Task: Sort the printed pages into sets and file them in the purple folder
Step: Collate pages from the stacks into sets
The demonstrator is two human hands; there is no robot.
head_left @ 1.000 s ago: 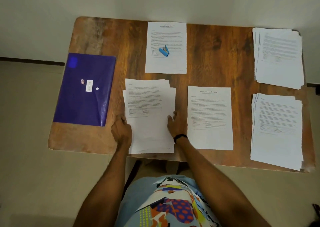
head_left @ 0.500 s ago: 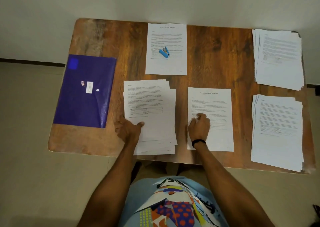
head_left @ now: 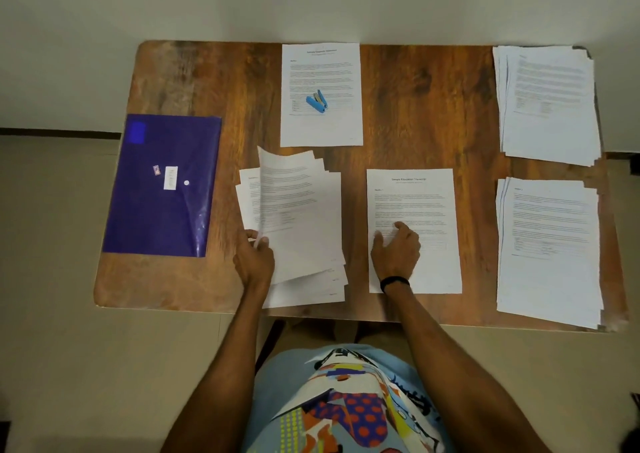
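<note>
A purple folder (head_left: 162,186) lies flat at the table's left edge. Near the front centre sits a loose stack of printed pages (head_left: 308,279). My left hand (head_left: 254,258) pinches the left edge of the top page (head_left: 294,210) and holds it lifted and tilted above that stack. To the right lies a single printed page (head_left: 414,193) headed as a transcript; my right hand (head_left: 396,248) rests on its lower half with fingers loosely spread. Another page (head_left: 320,68) lies at the back centre.
A small blue stapler (head_left: 317,101) sits on the back centre page. Two thicker paper stacks occupy the right side, one at the back (head_left: 549,103) and one at the front (head_left: 549,248). The wooden table (head_left: 426,106) ends close to my lap.
My left hand has lifted the left edge of the stack's top page, which now stands tilted off the pile. My right hand stays on the transcript page, shifted slightly.
</note>
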